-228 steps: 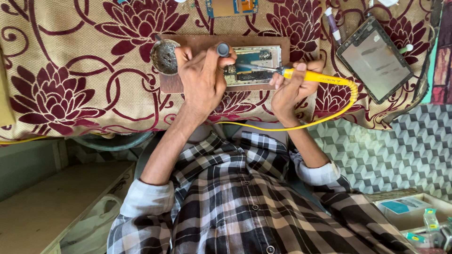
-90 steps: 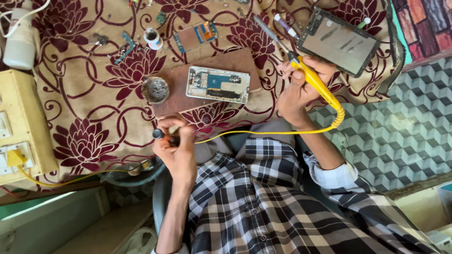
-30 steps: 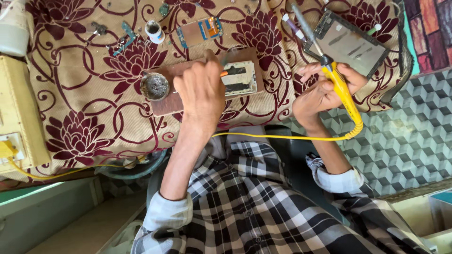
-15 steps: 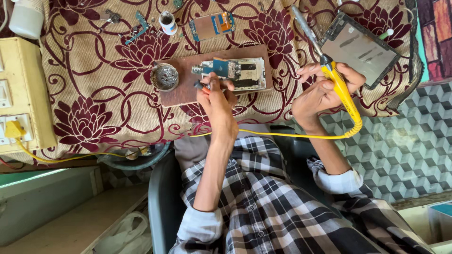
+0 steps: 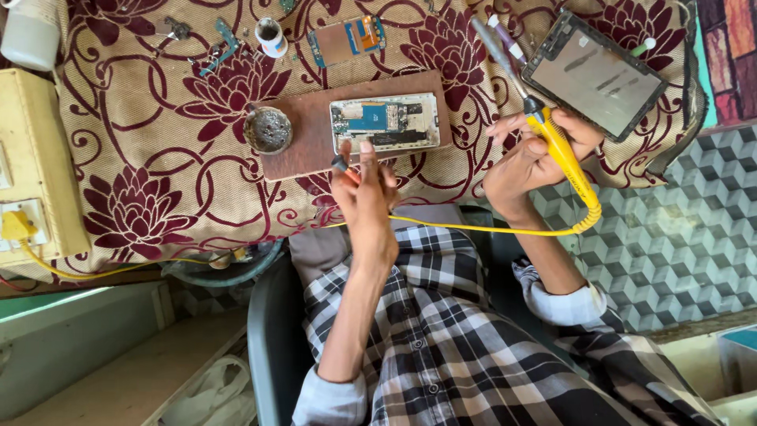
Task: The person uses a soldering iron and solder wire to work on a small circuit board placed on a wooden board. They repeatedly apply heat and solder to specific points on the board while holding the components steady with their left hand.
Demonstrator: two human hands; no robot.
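An opened phone [image 5: 385, 122] with its insides bare lies on a brown wooden board [image 5: 303, 154]. My left hand [image 5: 364, 193] is raised just in front of the board's near edge. Its fingers pinch a small tool [image 5: 341, 166] with a dark end and an orange part. My right hand [image 5: 532, 154] is to the right of the board and grips a yellow soldering iron [image 5: 560, 150]. The iron's metal tip points up and away over the cloth. Its yellow cord [image 5: 473, 229] runs back across my lap.
A round metal dish [image 5: 268, 130] sits on the board's left end. On the flowered cloth lie a loose circuit board [image 5: 344, 39], a small white bottle [image 5: 270, 35], metal parts [image 5: 221, 47] and a dark phone screen [image 5: 595, 75]. A yellowish socket box [image 5: 35, 158] stands at the left.
My left hand has drawn back from over the phone to the board's near edge, still holding the small tool. My right hand with the iron has barely moved.
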